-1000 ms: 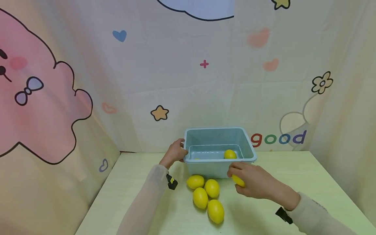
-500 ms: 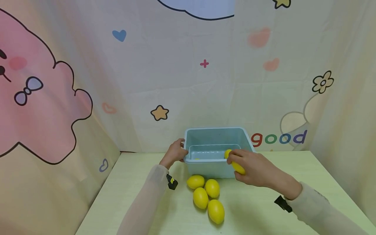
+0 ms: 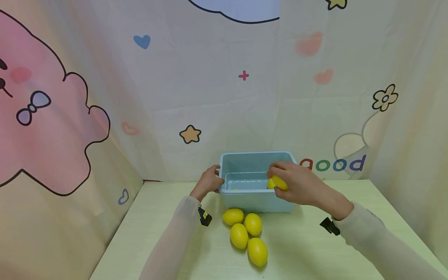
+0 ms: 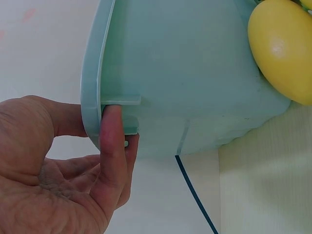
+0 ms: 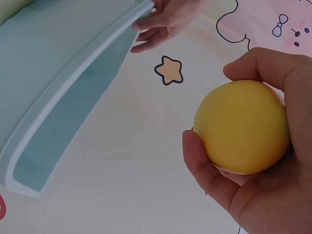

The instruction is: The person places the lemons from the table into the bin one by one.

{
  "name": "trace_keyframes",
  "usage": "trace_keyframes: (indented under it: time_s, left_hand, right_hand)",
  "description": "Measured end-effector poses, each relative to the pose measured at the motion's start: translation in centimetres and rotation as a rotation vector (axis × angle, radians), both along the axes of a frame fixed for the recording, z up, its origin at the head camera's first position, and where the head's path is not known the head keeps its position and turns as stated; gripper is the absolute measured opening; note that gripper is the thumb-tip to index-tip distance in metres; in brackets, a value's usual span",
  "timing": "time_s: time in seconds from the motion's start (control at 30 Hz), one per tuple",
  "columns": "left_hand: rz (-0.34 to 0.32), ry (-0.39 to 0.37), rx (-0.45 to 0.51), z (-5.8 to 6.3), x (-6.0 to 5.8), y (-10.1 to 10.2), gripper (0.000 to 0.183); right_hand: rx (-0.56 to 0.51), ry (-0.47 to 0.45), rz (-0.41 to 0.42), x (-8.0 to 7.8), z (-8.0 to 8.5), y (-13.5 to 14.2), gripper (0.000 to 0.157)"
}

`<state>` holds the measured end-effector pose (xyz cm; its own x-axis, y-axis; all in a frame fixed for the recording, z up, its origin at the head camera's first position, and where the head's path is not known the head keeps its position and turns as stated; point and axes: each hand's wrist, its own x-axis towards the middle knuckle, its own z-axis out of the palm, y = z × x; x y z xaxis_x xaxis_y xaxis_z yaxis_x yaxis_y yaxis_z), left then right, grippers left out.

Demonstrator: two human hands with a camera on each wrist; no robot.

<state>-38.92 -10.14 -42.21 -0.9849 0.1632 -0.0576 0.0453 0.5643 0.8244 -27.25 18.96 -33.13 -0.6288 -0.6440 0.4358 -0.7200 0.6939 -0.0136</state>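
The left wrist view shows us what the head view hides: the left hand's (image 3: 209, 180) fingertips hooked beneath the rim of the blue bin (image 3: 255, 202). Rightward, we see four loose lemons (image 3: 239, 236) before it. The right hand (image 3: 301, 184) grasps another lemon (image 5: 241, 127) near its right end; the head view alone shows us an inner lemon (image 3: 270, 184).
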Motion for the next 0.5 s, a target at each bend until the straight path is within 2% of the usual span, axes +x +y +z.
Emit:
trace_keyframes:
  time_s: [0.27,0.5]
  left_hand:
    - [-0.003,0.004,0.005,0.0,0.0,0.0,0.065]
    - [-0.002,0.007,0.005,0.0,0.0,0.0,0.064]
  right_hand:
    - [-0.008,0.028,0.002,-1.3,1.3,-0.6,0.022]
    - [-0.021,-0.025,-0.044,-2.3,2.2,-1.2,0.023]
